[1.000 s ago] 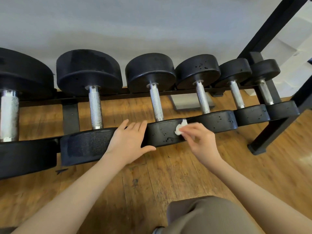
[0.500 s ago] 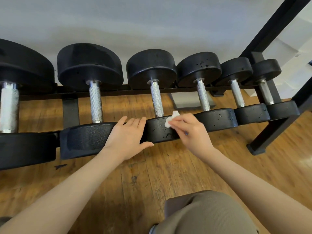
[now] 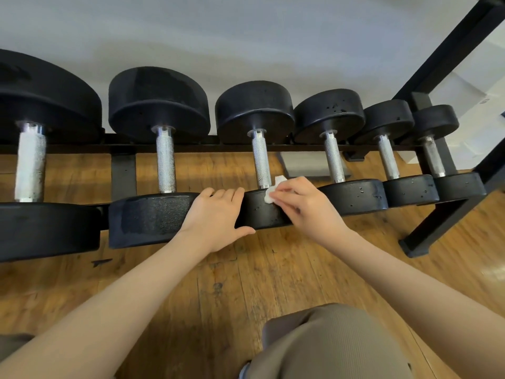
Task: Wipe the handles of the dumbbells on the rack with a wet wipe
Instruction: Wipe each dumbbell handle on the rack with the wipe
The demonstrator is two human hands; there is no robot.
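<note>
Right hand (image 3: 308, 209) grip pinching crumpled white wipe (image 3: 274, 187) beside knurled steel handle (image 3: 261, 160); left hand (image 3: 216, 220) flat (fingers straight) on pebbled black dumbbell heads

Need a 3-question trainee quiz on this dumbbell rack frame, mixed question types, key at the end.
1. True or false: the right hand pinches the crumpled white wet wipe.
2. Multiple choice: the wipe sits nearest the knurled silver handle of which black round-headed dumbbell, counting from the left? A second, B third, C fifth.
3. Short answer: how does the left hand lie?

Key
1. True.
2. B; the wipe is at the near end of that handle, over the near head.
3. Flat, fingers straight, resting on the near heads where the second dumbbell and third meet, on the black steel rack.
</note>
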